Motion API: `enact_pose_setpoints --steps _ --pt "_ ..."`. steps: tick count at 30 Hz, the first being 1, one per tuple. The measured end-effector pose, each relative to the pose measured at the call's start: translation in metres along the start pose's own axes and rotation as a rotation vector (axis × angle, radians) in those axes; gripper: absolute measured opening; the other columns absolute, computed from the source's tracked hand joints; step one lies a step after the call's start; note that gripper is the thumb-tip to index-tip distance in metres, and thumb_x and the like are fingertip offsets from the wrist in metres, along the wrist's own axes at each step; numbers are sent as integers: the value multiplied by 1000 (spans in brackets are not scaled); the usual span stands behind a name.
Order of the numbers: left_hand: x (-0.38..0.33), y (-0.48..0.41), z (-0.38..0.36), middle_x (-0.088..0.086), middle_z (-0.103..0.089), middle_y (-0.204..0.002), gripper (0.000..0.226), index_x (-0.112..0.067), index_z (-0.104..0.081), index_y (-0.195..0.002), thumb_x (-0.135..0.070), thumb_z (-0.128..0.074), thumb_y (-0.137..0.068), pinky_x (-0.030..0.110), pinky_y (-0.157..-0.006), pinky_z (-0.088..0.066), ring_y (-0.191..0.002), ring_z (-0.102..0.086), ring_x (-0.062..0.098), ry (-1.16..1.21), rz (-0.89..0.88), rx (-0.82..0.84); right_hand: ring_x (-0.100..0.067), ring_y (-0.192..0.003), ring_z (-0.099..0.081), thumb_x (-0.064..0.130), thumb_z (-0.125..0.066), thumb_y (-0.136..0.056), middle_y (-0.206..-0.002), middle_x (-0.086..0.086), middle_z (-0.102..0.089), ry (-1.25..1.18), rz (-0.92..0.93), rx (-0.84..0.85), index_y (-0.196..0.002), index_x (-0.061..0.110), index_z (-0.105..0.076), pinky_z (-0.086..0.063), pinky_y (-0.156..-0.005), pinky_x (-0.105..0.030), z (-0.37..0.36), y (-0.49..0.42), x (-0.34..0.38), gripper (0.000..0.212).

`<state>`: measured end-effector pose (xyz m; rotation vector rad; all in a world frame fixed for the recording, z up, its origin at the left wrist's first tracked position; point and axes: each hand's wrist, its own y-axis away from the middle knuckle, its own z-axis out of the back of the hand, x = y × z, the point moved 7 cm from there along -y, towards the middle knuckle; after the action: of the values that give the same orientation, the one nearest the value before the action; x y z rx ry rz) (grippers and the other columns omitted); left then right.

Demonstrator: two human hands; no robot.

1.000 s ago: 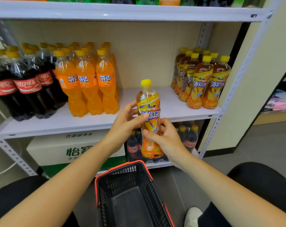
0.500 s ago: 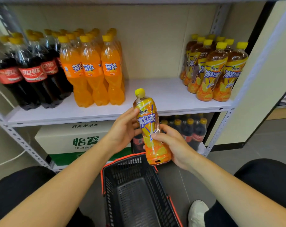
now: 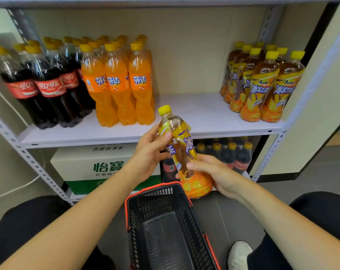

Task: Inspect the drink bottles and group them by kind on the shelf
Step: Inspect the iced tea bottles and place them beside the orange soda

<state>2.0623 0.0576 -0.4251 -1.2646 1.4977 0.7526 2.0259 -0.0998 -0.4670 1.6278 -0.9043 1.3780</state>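
Note:
I hold an iced tea bottle (image 3: 184, 151) with a yellow cap in both hands, tilted with its cap to the upper left, in front of the white shelf (image 3: 194, 117). My left hand (image 3: 149, 151) grips its upper label; my right hand (image 3: 214, 172) cups its lower part. On the shelf stand cola bottles (image 3: 46, 88) at the left, orange soda bottles (image 3: 118, 84) beside them, and iced tea bottles (image 3: 262, 82) of the same kind at the right.
A black basket with a red rim (image 3: 165, 227) sits on the floor below my hands. The lower shelf holds a white and green water carton (image 3: 104, 162) and more cola bottles (image 3: 231, 154). Bare shelf lies between the soda and the tea.
The bottle has turned in my hands, showing a different side of its label, and tilted a little further. Both hands have kept their grip.

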Motion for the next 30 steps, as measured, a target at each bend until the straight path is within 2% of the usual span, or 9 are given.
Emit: enact_pose_setpoints --steps 4,6,10,13,16,19,23,27,30 --pt "0 -2 -3 4 -75 -112 41 -16 -60 -130 -27 -64 -90 32 -76 -59 -99 -73 18 9 27 26 -21 -93 -73 39 -80 -76 -105 -8 -78 83 101 -151 -112 19 -73 -60 -79 -37 7 2 7 42" --pt "-1 -2 -3 -3 -76 -107 39 -23 -61 -125 -30 -68 -87 28 -75 -59 -97 -73 14 -110 11 14 -21 -94 -74 38 -81 -76 -104 -6 -78 124 149 -212 -113 19 -70 -60 -80 -36 8 3 10 43" --pt "-1 1 3 2 -75 -108 43 -18 -62 -126 -21 -72 -84 35 -73 -61 -96 -73 19 -100 -20 20 -18 -97 -74 46 -85 -67 -108 -4 -77 170 129 -122 -117 22 -64 -60 -83 -34 1 4 10 60" --pt "0 2 4 5 -75 -109 40 -21 -63 -126 -16 -67 -87 37 -74 -60 -96 -72 21 -29 -24 51 -23 -103 -72 40 -85 -63 -115 -11 -75 89 60 -47 -125 18 -62 -60 -89 -39 -1 2 7 70" --pt "3 2 4 7 -73 -110 41 -20 -62 -129 -15 -67 -88 36 -76 -60 -97 -71 21 19 -10 76 -23 -106 -73 29 -87 -66 -115 -7 -76 120 105 -69 -124 16 -64 -59 -89 -40 1 2 10 64" --pt "1 2 4 11 -70 -117 58 -11 -54 -138 -18 -73 -84 37 -80 -59 -105 -68 24 16 -19 86 -18 -104 -73 26 -89 -68 -112 -1 -77 195 153 -115 -122 20 -64 -60 -85 -34 2 4 12 60" --pt "-1 3 6 12 -69 -120 67 -8 -45 -147 -5 -69 -85 38 -83 -58 -107 -68 24 6 -37 89 -3 -104 -70 31 -88 -72 -113 14 -74 317 177 -113 -122 29 -64 -55 -79 -18 3 4 18 56" --pt "-3 5 5 12 -67 -122 71 -9 -44 -148 0 -68 -82 40 -90 -57 -110 -66 27 -29 -58 84 -11 -109 -70 37 -79 -77 -115 5 -75 268 262 -191 -122 26 -68 -56 -90 -27 9 5 31 48" --pt "-6 7 1 12 -67 -127 74 -10 -49 -143 1 -78 -76 41 -95 -55 -114 -65 29 -100 -94 99 -16 -99 -72 41 -80 -78 -106 0 -76 217 417 -361 -112 26 -73 -58 -87 -33 16 12 49 38"
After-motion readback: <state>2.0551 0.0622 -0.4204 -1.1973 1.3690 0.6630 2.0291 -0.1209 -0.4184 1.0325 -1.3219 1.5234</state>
